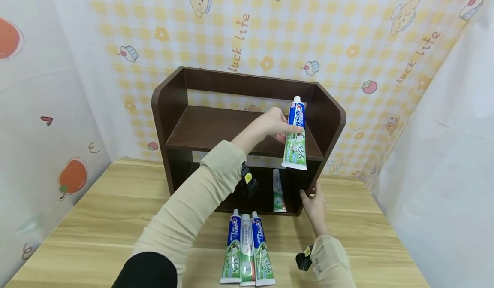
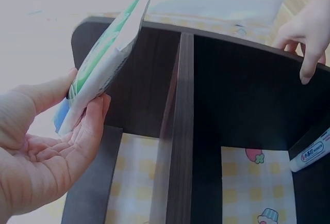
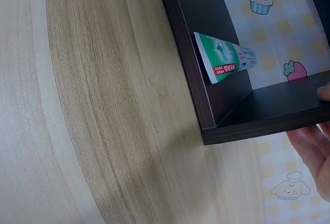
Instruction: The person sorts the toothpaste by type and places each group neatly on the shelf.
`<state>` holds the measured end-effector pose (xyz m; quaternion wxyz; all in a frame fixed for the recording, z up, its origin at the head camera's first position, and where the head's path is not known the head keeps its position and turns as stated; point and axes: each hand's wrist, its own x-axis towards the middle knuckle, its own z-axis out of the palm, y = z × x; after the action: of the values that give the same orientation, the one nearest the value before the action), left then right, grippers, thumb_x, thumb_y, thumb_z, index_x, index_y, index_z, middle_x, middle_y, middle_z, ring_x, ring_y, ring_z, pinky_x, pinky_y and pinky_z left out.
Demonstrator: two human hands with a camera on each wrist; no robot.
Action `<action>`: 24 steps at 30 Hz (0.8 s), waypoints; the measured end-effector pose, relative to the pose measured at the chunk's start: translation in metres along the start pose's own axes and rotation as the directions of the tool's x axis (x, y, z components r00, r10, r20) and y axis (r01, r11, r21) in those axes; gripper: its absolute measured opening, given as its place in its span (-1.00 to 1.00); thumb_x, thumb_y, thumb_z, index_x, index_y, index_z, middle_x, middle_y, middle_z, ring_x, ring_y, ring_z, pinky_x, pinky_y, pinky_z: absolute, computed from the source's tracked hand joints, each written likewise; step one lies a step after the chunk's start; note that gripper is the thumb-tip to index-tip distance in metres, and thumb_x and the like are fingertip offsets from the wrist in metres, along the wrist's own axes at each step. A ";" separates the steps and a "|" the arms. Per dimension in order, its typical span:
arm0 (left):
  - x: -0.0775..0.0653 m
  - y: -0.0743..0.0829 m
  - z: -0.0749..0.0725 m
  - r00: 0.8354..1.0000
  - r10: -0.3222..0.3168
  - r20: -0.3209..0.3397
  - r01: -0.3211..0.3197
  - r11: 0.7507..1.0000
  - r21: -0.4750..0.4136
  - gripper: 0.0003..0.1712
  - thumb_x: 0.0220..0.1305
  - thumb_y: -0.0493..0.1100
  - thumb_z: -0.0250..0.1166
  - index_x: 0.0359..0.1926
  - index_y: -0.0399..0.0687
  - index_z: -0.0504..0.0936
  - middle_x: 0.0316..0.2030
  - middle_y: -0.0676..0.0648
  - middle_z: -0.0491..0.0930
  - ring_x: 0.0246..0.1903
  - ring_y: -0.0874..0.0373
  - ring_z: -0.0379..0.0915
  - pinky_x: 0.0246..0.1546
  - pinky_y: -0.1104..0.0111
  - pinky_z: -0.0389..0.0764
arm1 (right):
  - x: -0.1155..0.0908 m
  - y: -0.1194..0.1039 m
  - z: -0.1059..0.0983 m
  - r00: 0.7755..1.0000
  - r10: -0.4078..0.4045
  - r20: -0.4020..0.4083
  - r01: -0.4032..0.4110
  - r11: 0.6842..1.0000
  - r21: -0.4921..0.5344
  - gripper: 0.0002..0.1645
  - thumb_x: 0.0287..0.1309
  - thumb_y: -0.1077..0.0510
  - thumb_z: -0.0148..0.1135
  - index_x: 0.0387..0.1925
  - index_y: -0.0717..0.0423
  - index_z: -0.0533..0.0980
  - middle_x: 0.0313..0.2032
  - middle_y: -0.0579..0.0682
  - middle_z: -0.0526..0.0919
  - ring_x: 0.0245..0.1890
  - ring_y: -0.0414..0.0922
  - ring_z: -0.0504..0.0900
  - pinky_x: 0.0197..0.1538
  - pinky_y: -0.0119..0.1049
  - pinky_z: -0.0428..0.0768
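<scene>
In the right wrist view, the right hand (image 3: 312,149) is running off the frame at 3 o'clock, only fingertips showing. The left forearm is hiding the lower compartment's left half of the shelf (image 1: 170,107). The three tubes (image 1: 247,253) are getting cut at 6 o'clock.

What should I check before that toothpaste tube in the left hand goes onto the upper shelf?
1. Left hand grips the held tube firmly: ok.
2. Held tube upright, cap up: ok.
3. Upper shelf has bare room: ok.
4. Right hand steadies the rack's right side panel: ok.
5. Tube in the lower compartment out of the way: ok.
6. Three tubes on the table within reach: ok.
</scene>
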<state>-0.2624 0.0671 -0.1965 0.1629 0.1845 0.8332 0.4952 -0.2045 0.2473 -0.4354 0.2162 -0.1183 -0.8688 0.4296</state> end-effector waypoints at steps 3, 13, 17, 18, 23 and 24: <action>0.008 0.001 0.002 1.000 -0.025 -0.003 0.025 1.000 -0.018 -0.52 0.09 -0.06 0.33 -0.12 -0.34 0.44 -0.25 -0.24 0.63 -0.39 0.03 0.64 -0.36 0.36 0.67 | 0.000 0.000 -0.001 1.000 0.001 -0.008 -0.001 1.000 -0.004 -0.77 0.07 0.29 0.14 -0.24 0.23 0.30 -0.25 0.32 0.54 -0.29 0.21 0.65 -0.34 -0.15 0.65; 0.034 0.001 0.009 0.991 -0.117 -0.063 0.114 0.992 -0.050 -0.45 0.11 -0.09 0.31 0.01 -0.32 0.35 -0.13 -0.25 0.58 -0.25 -0.03 0.63 -0.39 0.39 0.66 | 0.003 0.000 -0.005 1.000 0.020 -0.020 -0.020 1.000 0.000 -0.75 0.07 0.28 0.16 -0.22 0.21 0.31 -0.24 0.29 0.52 -0.31 0.16 0.64 -0.42 -0.34 0.57; 0.043 -0.002 0.015 0.984 -0.146 -0.104 0.138 0.987 -0.079 -0.44 0.10 -0.12 0.32 0.03 -0.31 0.32 -0.12 -0.25 0.56 -0.22 -0.05 0.62 -0.37 0.37 0.67 | 0.001 0.001 -0.002 1.000 0.017 -0.026 -0.016 1.000 0.008 -0.76 0.06 0.30 0.16 -0.24 0.22 0.32 -0.26 0.28 0.52 -0.32 0.16 0.64 -0.40 -0.31 0.58; 0.045 -0.003 0.017 0.982 -0.151 -0.112 0.142 0.986 -0.091 -0.43 0.10 -0.13 0.32 0.03 -0.31 0.32 -0.12 -0.26 0.56 -0.22 -0.05 0.62 -0.36 0.35 0.67 | 0.001 0.002 -0.001 1.000 0.016 -0.022 -0.016 1.000 0.013 -0.76 0.06 0.30 0.16 -0.23 0.22 0.32 -0.26 0.28 0.52 -0.31 0.15 0.64 -0.39 -0.29 0.60; 0.058 -0.009 0.023 0.970 -0.200 -0.140 0.180 0.973 -0.143 -0.43 0.09 -0.15 0.33 0.05 -0.29 0.29 -0.13 -0.26 0.56 -0.22 -0.07 0.61 -0.33 0.31 0.67 | 0.000 0.002 0.000 1.000 0.016 -0.007 -0.016 0.999 0.030 -0.75 0.06 0.31 0.16 -0.20 0.23 0.34 -0.27 0.26 0.52 -0.32 0.13 0.63 -0.38 -0.24 0.61; 0.061 -0.009 0.024 0.967 -0.209 -0.147 0.188 0.972 -0.143 -0.43 0.09 -0.14 0.33 0.05 -0.27 0.29 -0.13 -0.25 0.56 -0.22 -0.06 0.62 -0.34 0.31 0.67 | 0.000 0.002 0.000 1.000 0.017 -0.009 -0.017 0.999 0.032 -0.74 0.06 0.30 0.16 -0.20 0.23 0.34 -0.27 0.27 0.52 -0.32 0.14 0.63 -0.38 -0.23 0.62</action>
<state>-0.3067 0.1102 -0.2210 0.1552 0.0487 0.8244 0.5421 -0.2049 0.2484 -0.4373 0.2184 -0.1241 -0.8597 0.4448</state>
